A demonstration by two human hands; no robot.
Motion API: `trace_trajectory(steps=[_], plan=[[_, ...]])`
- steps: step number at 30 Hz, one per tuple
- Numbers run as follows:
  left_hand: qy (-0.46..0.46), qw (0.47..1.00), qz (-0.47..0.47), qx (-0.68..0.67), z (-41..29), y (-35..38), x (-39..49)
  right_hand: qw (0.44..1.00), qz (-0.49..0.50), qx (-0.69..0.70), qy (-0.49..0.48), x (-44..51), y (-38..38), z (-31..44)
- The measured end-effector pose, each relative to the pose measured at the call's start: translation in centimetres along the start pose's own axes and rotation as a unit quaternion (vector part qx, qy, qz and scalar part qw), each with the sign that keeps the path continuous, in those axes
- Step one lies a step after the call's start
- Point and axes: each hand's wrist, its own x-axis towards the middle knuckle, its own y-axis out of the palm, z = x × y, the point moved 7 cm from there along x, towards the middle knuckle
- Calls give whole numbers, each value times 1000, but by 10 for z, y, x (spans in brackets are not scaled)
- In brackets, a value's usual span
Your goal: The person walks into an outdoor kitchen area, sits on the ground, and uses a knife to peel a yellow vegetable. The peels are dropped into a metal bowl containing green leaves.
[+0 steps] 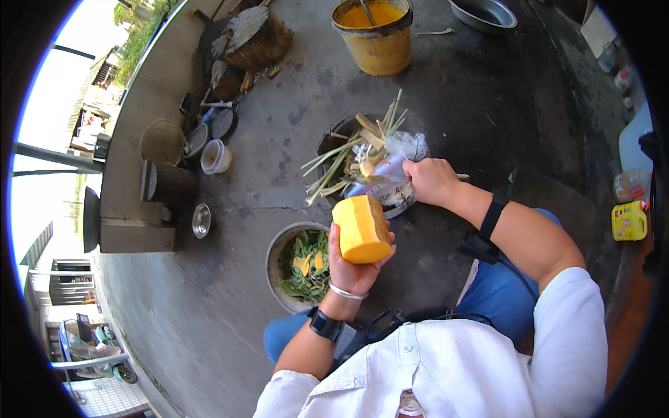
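A peeled chunk of orange pumpkin (361, 230) rests in my left hand (357, 269), its cut faces bare. Beyond it, my right hand (431, 180) is closed on a knife whose blurred blade (377, 179) points left, with a peeling near it. Under the blade stands a round waste container (401, 210) heaped with pale green stalks (334, 163), clear plastic (407, 145) and scraps. Beside my left hand, a metal basin (272, 261) holds green leaves (303, 282) and a few orange pumpkin pieces (302, 265).
A yellow bucket (376, 49) with a handle sticking out stands ahead. A grey basin (483, 15) is at the upper right. Chopped logs (256, 39), a plastic tub (216, 157) and a small metal bowl (201, 220) lie left. A yellow jug (629, 221) stands at the far right.
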Motion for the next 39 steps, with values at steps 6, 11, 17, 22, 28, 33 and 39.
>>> trace_trajectory(steps=[6,11,17,22,28,33,39], plan=[[33,997,52,53,-10,10,6,988,44,139,46,3,-3,-12],[108,986,67,111,-35,18,7,921,-78,382,10,5,-32,-1],[136,990,-38,-26,-50,6,13,937,-199,201,-205,-41,-67,82],[82,997,15,-1,-38,20,11,944,-186,87,-257,-50,-51,107],[101,993,64,0,-40,14,21,945,-190,78,-254,-47,-44,103],[132,990,47,11,-45,0,27,948,-193,98,-231,-41,-38,96],[130,988,-81,-28,-42,-24,27,961,-191,108,-170,-22,-28,69]])
